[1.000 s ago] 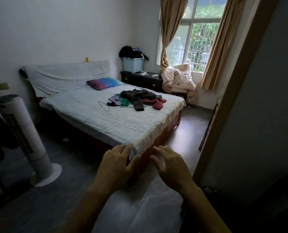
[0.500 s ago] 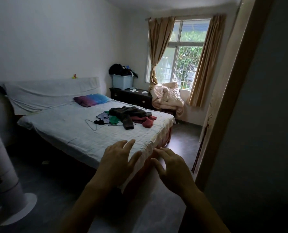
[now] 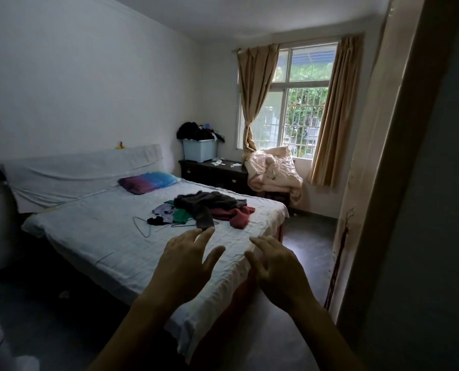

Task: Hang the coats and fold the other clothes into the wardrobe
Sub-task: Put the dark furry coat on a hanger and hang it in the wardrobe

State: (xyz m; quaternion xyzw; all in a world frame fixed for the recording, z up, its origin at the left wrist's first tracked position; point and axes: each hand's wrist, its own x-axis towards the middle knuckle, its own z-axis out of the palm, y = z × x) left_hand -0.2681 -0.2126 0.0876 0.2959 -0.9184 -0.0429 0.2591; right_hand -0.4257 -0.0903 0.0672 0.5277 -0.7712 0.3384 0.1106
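A heap of clothes lies on the far right part of the bed: a dark grey coat on top, a red garment to its right, a green one, a pale purple one and a small black piece to its left. Thin wire hangers lie beside the heap. My left hand and my right hand are raised in front of me over the bed's near corner, fingers spread, holding nothing. Both are well short of the clothes.
A tall wardrobe side or door frame fills the right. Behind the bed stand a dark dresser with a blue bin and a chair with a pink quilt by the window. Dark floor runs along the bed's right side.
The view has lifted and come closer to the bed; the fan on the left has dropped out of sight. Both hands stay raised and open, now over the bed's near corner.
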